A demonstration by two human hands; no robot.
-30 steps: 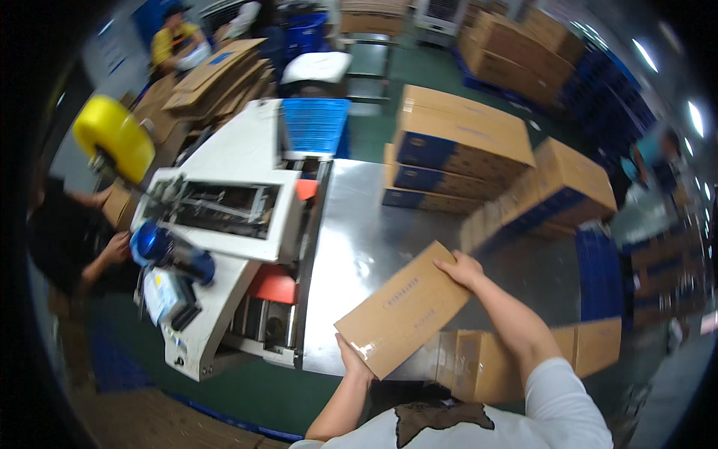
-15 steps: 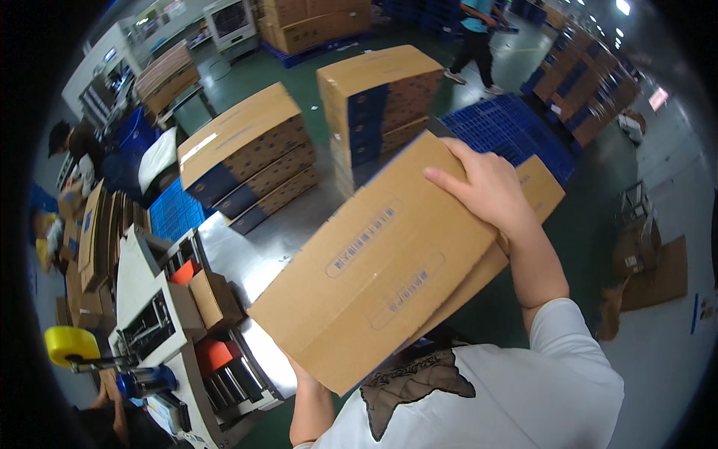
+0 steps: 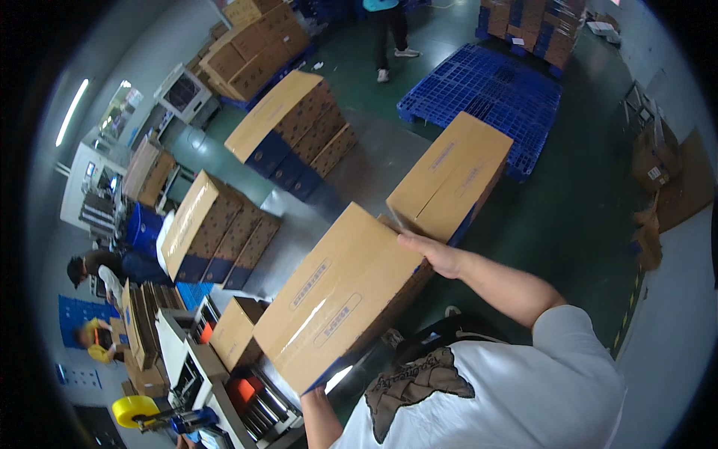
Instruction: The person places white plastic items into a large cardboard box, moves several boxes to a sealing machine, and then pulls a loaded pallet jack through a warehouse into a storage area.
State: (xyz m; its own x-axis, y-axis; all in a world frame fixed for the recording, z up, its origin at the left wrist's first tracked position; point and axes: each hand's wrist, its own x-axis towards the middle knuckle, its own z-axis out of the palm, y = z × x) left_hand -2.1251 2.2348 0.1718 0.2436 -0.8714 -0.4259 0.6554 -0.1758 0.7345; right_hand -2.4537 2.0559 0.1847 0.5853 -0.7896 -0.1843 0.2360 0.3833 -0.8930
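A taped brown cardboard box (image 3: 336, 292) with blue lower sides lies slantwise in front of me, between my two hands. My right hand (image 3: 440, 256) grips its right end, thumb on the top edge and the fingers going down out of sight. At the near left corner, my left hand (image 3: 317, 395) holds the box from below; its fingers are mostly hidden. Just beyond my right hand stands a second cardboard box (image 3: 452, 176), close to the held one.
Stacked boxes (image 3: 213, 232) stand on the metal table (image 3: 374, 172), with another stack (image 3: 288, 127) behind. A taping machine (image 3: 217, 404) with a small carton (image 3: 235, 333) is at left. A blue pallet (image 3: 493, 90) lies on the floor; a person (image 3: 389, 34) stands beyond.
The held box has come down from a steep tilt to lie flatter. My right hand has shifted from its upper far corner to its right end. The whole view has turned.
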